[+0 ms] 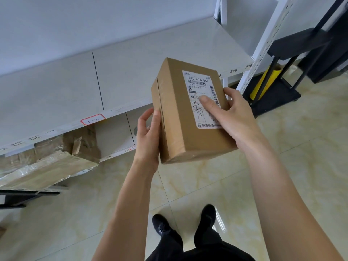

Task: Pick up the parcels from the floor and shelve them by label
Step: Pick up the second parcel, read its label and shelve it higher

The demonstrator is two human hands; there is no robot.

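Right thumb (208,103) pressed flat on the label (204,98), remaining fingers wrapped round the far right edge, right hand (233,113) thus clamped on the box (188,112) from the right. Left fingers (156,117) laid straight along the box's left face, thumb apart toward the left, left hand (147,140) cupping that side and the lower corner. Held between both hands, clear of the floor (282,147), tilted with the labelled face up and toward the camera, in front of the shelf (131,76) edge. Printed on the label: "570 K76 057", a barcode below, handwritten strokes lower down, partly hidden under the thumb. Just behind, a pale shelf board with a dark seam and numbered strips along its front edge: 205 and 206 at right, 216 and 217 at left, and a red-bordered tag (92,119) reading "1-2". Below it at left, a torn taped carton (47,162) jutting out from the lower level. At right, a white perforated upright (263,49), beside it a black stand (276,93) with a yellow roll (265,80). Underfoot, glossy cream tiles and two black shoes (188,221).
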